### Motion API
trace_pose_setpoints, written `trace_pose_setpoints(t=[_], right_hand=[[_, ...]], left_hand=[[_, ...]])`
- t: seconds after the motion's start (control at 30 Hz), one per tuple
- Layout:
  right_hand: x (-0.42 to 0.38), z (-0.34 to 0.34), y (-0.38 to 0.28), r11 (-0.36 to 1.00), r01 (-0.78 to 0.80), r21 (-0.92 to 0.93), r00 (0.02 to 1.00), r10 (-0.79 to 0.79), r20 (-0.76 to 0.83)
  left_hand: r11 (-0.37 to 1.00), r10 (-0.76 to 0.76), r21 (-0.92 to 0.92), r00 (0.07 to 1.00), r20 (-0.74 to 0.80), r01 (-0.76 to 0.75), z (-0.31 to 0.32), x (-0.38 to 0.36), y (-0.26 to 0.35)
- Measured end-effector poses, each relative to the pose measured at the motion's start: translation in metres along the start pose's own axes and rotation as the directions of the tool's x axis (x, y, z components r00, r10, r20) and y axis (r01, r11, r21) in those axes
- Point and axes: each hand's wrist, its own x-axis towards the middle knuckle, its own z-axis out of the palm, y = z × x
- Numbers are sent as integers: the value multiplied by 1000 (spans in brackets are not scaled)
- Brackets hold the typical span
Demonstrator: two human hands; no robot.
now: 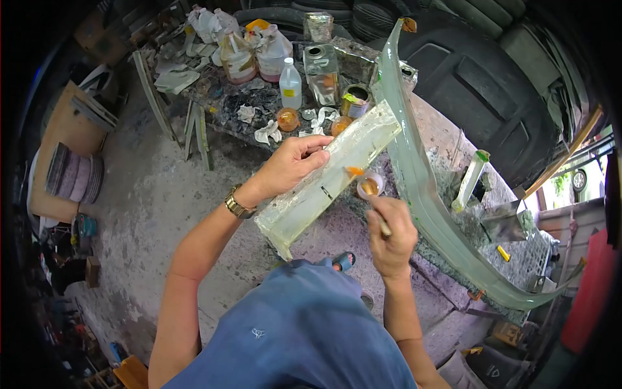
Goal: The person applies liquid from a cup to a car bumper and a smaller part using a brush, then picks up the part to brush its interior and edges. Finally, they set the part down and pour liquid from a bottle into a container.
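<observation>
My left hand [298, 165] is closed on the upper edge of a long, pale, translucent trough-shaped panel [343, 165], thumb on the near side and fingers behind. The panel is tilted in front of my body, its edges rough and ragged. My right hand [393, 230] is closed around a brush [385, 226] with a light handle. An orange tip [354, 171] overlaps the panel's lower edge. Just beyond my right fingers is a small clear cup [370, 185] with orange-brown contents, which the brush overlaps in this view.
A long, curved greenish strip [418, 172] lies across the cluttered bench [447, 133] on the right. Behind the panel stand a plastic bottle [290, 84], a metal can [322, 74], an opened tin [356, 100] and an orange-filled tub [287, 119]. Tires [74, 173] lean at left.
</observation>
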Motion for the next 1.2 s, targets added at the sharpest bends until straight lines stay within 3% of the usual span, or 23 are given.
trace_pose_setpoints(t=[0.03,0.1,0.2,0.37,0.47,0.5,0.6,0.73,0.83,0.9,0.93,1.0,1.2], right_hand=[[-3,5,-4,1000,-2,-1,1000,2,-2],[-10,12,-10,992,121,46,975,-127,182],[-16,6,-20,981,120,155,943,-161,291],[4,-19,-13,999,45,8,939,-45,342],[8,-8,-5,994,87,68,835,-110,539],[8,-4,-6,995,83,61,838,-102,536],[16,6,-10,993,-104,55,632,23,775],[25,5,-5,964,-252,87,525,61,849],[26,2,-11,991,-127,28,561,48,826],[26,0,-14,990,140,-13,609,-76,790],[26,0,-15,990,141,-13,608,-76,791],[27,2,-17,945,320,-70,560,-129,818],[35,4,-21,900,431,-69,548,-200,812]], left_hand=[[1000,0,1,1000,3,0,1,0,0],[998,54,46,997,-48,-51,4,1,0],[994,59,89,997,-51,-55,3,-1,3],[990,101,110,988,-117,-89,2,-1,-7],[985,147,116,968,-204,-126,6,-1,-7],[983,167,116,950,-263,-140,9,-2,-6],[973,232,83,921,-314,-216,15,-1,-2],[963,269,98,899,-345,-250,18,-4,3],[964,265,120,908,-324,-238,16,-6,3],[962,270,135,906,-327,-238,16,-6,3],[959,276,149,904,-326,-240,16,-6,3],[963,251,167,922,-294,-209,14,-6,3],[971,217,155,941,-258,-182,20,-4,4]])
